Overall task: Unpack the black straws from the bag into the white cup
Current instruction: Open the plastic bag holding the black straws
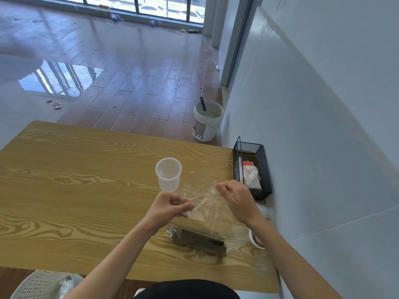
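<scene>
A clear plastic bag [207, 214] lies on the wooden table [75, 180], its open end lifted toward the cup. A bundle of black straws [200, 241] rests inside its near end. My left hand [170, 207] pinches the left edge of the bag's mouth. My right hand [234, 198] pinches the right edge, and the film is stretched between them. A translucent white cup [168, 174] stands upright and empty just beyond my left hand.
A black mesh basket [251, 169] with tissues sits against the wall at the table's right edge. A tape roll [255, 239] lies under my right forearm. A white perforated basket [41, 285] stands at the lower left, and a paint bucket [207, 120] is on the floor beyond the table.
</scene>
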